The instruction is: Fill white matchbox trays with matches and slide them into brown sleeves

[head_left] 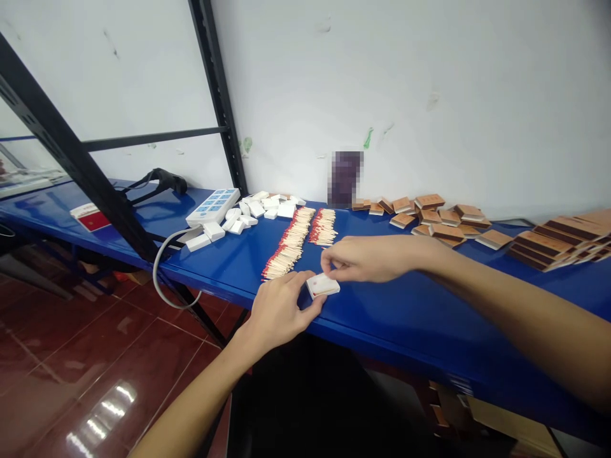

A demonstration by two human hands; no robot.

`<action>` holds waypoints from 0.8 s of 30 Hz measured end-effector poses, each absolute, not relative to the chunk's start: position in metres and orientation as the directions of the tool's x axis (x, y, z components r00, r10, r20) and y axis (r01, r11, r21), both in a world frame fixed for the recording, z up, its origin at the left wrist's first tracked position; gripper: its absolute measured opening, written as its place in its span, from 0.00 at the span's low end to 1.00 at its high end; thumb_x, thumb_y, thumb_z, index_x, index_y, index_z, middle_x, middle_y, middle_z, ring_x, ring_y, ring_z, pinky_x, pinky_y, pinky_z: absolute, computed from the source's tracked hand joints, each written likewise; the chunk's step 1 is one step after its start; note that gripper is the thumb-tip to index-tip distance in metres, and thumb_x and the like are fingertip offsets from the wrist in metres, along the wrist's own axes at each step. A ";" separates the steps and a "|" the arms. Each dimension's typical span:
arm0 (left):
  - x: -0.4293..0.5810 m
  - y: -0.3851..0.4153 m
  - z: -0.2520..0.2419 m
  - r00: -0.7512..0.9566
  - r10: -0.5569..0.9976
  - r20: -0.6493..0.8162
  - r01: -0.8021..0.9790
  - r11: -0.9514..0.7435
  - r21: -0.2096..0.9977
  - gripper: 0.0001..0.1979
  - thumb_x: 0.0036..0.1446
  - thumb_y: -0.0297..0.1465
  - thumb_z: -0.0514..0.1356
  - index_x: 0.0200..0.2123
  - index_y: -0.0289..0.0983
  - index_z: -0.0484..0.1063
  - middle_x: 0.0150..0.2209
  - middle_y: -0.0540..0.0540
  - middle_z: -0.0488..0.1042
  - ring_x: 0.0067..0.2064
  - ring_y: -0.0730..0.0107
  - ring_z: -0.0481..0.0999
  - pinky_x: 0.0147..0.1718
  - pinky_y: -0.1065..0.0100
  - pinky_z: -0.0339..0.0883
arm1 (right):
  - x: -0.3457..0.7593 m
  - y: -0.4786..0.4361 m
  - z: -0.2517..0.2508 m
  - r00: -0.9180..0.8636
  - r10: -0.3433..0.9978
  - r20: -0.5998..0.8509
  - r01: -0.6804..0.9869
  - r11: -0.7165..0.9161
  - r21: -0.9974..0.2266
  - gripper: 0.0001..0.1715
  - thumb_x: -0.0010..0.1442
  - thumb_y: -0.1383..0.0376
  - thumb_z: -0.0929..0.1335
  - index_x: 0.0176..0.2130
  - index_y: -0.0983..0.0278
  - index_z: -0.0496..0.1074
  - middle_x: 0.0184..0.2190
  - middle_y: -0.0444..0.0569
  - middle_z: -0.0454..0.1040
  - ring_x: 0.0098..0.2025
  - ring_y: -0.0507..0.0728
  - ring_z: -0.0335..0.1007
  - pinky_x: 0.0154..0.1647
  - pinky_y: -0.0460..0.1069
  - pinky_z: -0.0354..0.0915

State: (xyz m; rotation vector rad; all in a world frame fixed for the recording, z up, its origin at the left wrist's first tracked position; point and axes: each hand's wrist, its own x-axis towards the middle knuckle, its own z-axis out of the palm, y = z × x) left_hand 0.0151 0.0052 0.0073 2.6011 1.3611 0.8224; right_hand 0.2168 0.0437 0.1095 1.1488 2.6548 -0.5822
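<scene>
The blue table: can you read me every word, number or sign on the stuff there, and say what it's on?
None can be read clearly.
Red-and-white box: print too blurred.
Brown matchbox sleeves: marks too small.
White block with blue squares: marks too small.
Small white tray: no letters visible.

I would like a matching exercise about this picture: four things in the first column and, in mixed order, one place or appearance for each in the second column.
Things
1. lone white box
2. matches
3. power strip
4. brown boxes

Places and appearances
A. to the right of the matches
B. white with blue panels
C. between the left hand's thumb and fingers
D. pale sticks with red heads

Pairs: 1-C, 2-D, 3-B, 4-A
</scene>
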 end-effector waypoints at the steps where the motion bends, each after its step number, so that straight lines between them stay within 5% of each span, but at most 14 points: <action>1: 0.015 0.005 0.007 0.457 0.785 0.418 0.736 -0.598 0.318 0.16 0.62 0.40 0.59 0.50 0.41 0.75 0.25 0.53 0.69 0.26 0.70 0.69 0.27 0.68 0.55 | 0.215 0.043 0.108 -0.690 0.643 -0.332 0.723 0.626 -0.291 0.11 0.62 0.62 0.63 0.38 0.64 0.72 0.29 0.47 0.73 0.28 0.54 0.64 0.30 0.49 0.56; 7: 0.016 0.006 0.007 0.451 0.793 0.410 0.743 -0.588 0.319 0.18 0.61 0.41 0.59 0.51 0.40 0.74 0.25 0.52 0.70 0.26 0.70 0.70 0.26 0.68 0.55 | 0.220 0.059 0.093 -0.641 0.732 -0.231 0.767 0.603 -0.219 0.10 0.61 0.64 0.63 0.40 0.64 0.72 0.32 0.48 0.74 0.31 0.54 0.65 0.32 0.49 0.57; 12: 0.015 0.005 0.007 0.454 0.791 0.411 0.743 -0.590 0.315 0.18 0.61 0.40 0.59 0.52 0.39 0.73 0.25 0.52 0.70 0.27 0.69 0.70 0.27 0.69 0.56 | 0.226 0.068 0.090 -0.632 0.696 -0.340 0.772 0.602 -0.203 0.07 0.60 0.68 0.63 0.36 0.64 0.70 0.30 0.47 0.73 0.29 0.54 0.64 0.31 0.49 0.57; 21: 0.017 0.004 0.009 0.454 0.795 0.403 0.752 -0.584 0.305 0.17 0.62 0.41 0.59 0.50 0.40 0.75 0.26 0.51 0.72 0.27 0.69 0.71 0.27 0.68 0.57 | 0.220 0.051 0.105 -0.701 0.659 -0.271 0.713 0.643 -0.282 0.09 0.62 0.63 0.64 0.35 0.63 0.72 0.27 0.46 0.73 0.26 0.53 0.63 0.29 0.49 0.55; 24: 0.017 0.005 0.009 0.445 0.800 0.402 0.757 -0.576 0.308 0.17 0.62 0.40 0.59 0.50 0.40 0.75 0.26 0.51 0.71 0.27 0.69 0.71 0.27 0.68 0.56 | 0.219 0.061 0.096 -0.671 0.724 -0.157 0.740 0.644 -0.192 0.09 0.64 0.64 0.62 0.35 0.64 0.71 0.30 0.49 0.73 0.28 0.54 0.63 0.30 0.50 0.55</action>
